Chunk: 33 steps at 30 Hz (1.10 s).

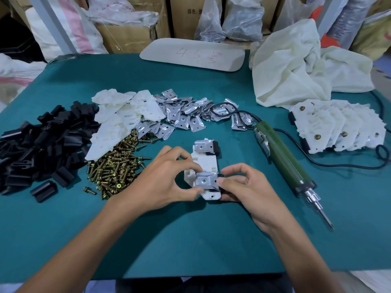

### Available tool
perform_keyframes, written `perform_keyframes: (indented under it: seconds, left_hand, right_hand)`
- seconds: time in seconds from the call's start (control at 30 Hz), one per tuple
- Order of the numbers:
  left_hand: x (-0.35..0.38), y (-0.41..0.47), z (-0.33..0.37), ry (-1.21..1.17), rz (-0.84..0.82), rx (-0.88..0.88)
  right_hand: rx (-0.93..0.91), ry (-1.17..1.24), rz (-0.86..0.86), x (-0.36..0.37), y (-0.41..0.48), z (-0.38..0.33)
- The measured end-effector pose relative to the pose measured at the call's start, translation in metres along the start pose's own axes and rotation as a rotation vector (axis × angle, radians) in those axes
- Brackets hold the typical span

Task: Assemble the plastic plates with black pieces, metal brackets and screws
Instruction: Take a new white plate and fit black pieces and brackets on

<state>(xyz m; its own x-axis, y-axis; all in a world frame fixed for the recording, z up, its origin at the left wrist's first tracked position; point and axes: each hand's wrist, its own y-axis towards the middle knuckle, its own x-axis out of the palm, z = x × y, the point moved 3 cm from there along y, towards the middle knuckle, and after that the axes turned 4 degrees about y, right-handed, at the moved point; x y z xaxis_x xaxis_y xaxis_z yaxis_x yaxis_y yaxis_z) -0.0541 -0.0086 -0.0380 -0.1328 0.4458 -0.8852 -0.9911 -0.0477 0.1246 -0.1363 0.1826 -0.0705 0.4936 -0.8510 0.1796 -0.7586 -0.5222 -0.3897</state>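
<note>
Pinching the plate at centre, left hand and right hand sit above open green table; upper pad reads "45".

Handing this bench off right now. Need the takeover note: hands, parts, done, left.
Hands: both on the plate at table centre. The left grip pinches its near-left edge by the near bracket. The right grip holds the right side, thumb against that bracket.
Done: far bracket laid on, and black pieces show at both brackets.
Left: both bracket holes look empty. Take screws from the screw pile, drive them with the screwdriver lying to the right, then add the plate to the finished stack.
</note>
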Motion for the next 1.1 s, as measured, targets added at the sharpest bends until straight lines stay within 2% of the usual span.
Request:
perform_keyframes:
  seconds: [0.53,0.77,0.9,1.1]
  left_hand:
    - [0.004,-0.007,0.0,-0.124,0.015,-0.093]
    - [0.008,-0.009,-0.002,-0.163,-0.04,-0.115]
    - [0.005,-0.013,-0.002,-0.378,-0.022,-0.229]
    - [-0.004,-0.012,0.01,-0.601,0.087,-0.196]
  right_hand:
    - [0.021,0.08,-0.023,0.0,-0.001,-0.003]
    - [-0.021,0.094,-0.002,-0.001,0.0,-0.003]
    - [-0.112,0.168,-0.018,-0.002,-0.003,-0.008]
    - [-0.203,0.229,-0.131,0.003,-0.007,-0.017]
